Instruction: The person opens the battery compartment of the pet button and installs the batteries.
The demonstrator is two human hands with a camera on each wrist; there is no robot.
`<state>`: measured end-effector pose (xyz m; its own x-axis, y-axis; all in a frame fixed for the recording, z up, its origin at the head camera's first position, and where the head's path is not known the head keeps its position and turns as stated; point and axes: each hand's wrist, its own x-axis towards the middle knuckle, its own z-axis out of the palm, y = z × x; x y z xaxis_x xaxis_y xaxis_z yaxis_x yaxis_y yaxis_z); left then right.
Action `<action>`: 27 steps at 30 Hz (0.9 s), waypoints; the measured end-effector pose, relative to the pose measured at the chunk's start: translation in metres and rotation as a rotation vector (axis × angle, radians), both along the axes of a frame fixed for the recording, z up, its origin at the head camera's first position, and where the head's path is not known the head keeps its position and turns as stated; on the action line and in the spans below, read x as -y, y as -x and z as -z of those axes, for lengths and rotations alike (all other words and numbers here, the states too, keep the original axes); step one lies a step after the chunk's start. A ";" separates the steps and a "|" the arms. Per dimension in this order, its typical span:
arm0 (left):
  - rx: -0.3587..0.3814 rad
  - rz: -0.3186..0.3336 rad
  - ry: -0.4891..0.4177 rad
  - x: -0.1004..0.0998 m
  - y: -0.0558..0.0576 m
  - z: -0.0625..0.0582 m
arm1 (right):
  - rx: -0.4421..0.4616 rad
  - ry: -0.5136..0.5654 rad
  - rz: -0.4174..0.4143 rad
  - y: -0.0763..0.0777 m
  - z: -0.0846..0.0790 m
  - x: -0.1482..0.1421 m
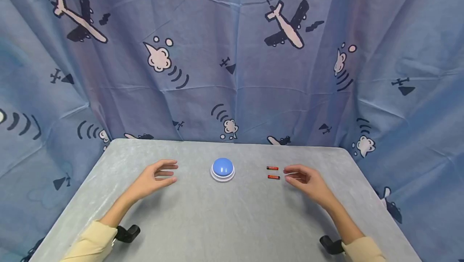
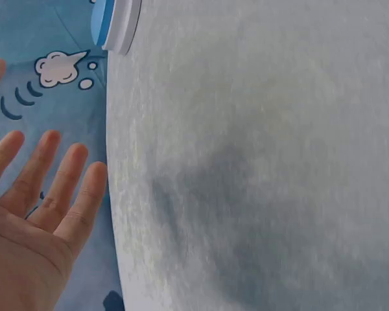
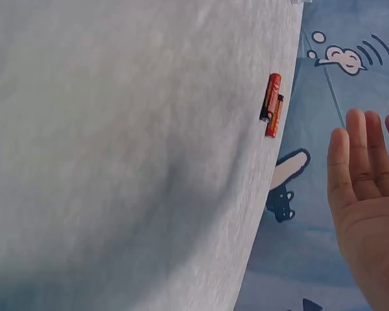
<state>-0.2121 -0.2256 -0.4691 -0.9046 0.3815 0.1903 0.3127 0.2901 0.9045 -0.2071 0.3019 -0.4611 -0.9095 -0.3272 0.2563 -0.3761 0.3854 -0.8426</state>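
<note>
Two red batteries with black ends, an upper battery (image 1: 272,168) and a lower battery (image 1: 274,177), lie side by side on the table right of centre. My right hand (image 1: 303,179) hovers just to the right of them, fingers relaxed and nothing held. Near the table's middle sits a round blue push button (image 1: 222,168) on a white base. To its left my left hand (image 1: 158,178) is held over the table, fingers spread and thumb apart, with nothing in it. In the left wrist view the button (image 2: 104,23) shows only partly, at the top edge.
The grey table (image 1: 224,221) has rounded far corners. Behind it and along both sides hangs a blue curtain (image 1: 203,52) printed with planes and clouds. A black wrist camera sits on the left wrist (image 1: 127,234) and another on the right wrist (image 1: 331,245).
</note>
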 end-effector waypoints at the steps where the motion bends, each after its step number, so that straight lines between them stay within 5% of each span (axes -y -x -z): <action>1: -0.004 0.004 -0.002 -0.001 0.000 0.001 | 0.007 0.007 0.001 0.001 0.001 0.002; 20: 0.026 0.030 -0.024 -0.044 0.020 0.006 | 0.066 0.019 -0.113 0.032 0.007 0.084; 27: 0.025 0.054 0.056 -0.058 0.034 0.009 | 0.137 -0.025 -0.115 0.044 0.014 0.116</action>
